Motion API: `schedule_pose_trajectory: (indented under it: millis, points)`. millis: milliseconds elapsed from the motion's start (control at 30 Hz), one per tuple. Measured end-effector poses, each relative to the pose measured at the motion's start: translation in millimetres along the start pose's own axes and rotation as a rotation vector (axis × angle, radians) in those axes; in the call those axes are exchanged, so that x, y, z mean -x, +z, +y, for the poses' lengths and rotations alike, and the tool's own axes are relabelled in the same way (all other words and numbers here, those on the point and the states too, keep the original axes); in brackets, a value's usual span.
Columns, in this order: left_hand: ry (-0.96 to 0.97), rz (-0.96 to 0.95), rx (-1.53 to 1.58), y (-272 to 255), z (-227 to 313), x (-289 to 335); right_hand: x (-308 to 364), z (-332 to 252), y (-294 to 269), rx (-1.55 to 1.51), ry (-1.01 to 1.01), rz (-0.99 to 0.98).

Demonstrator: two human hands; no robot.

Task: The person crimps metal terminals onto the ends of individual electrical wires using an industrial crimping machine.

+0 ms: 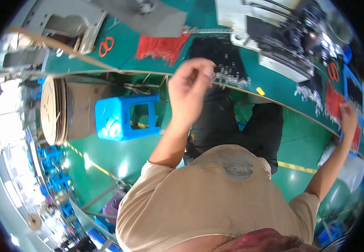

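My left hand (191, 90) is raised at the table's front edge, thumb and fingers curled together in a pinch. Anything between its fingertips is too small to make out. Beside it lies a spread of short black wires (220, 50) with shiny metal ends hanging toward the edge. Far to the right, my right hand (349, 118) has its fingers closed at the edge of a small bundle of red wires (333, 100). More black wires (312, 88) with metal ends lie just left of that bundle. A larger patch of red wires (161, 47) rests left of the black spread.
A bench machine (274, 50) stands on the green table (266, 75) at the back right. Orange-handled scissors (106, 46) lie left, another orange-handled pair (332, 71) right. A blue stool (110, 119) and a large cardboard reel (56, 111) stand below the table's left part.
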State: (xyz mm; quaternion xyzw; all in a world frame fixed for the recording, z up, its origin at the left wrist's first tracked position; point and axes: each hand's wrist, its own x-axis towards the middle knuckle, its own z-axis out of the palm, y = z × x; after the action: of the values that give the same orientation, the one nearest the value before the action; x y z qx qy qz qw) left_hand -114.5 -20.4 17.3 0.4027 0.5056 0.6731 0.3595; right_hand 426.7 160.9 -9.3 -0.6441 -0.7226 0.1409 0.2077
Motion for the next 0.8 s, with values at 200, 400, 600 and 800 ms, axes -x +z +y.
schedule_pose_trajectory:
  millis: [200,400,600,800]
  points:
    - [0.304,0.403,-0.847,-87,2,-42,-9,17,2,-0.142,0.176,-0.050]
    - [0.323,0.362,-1.408,-157,-6,-102,-10,19,-5,-0.337,0.179,0.064]
    - [-0.067,0.086,-1.593,-169,-8,-146,-4,19,-5,-0.389,0.139,0.135]
    - [-0.106,-0.050,-1.571,-179,-1,-162,0,-3,-5,-0.321,0.175,0.215]
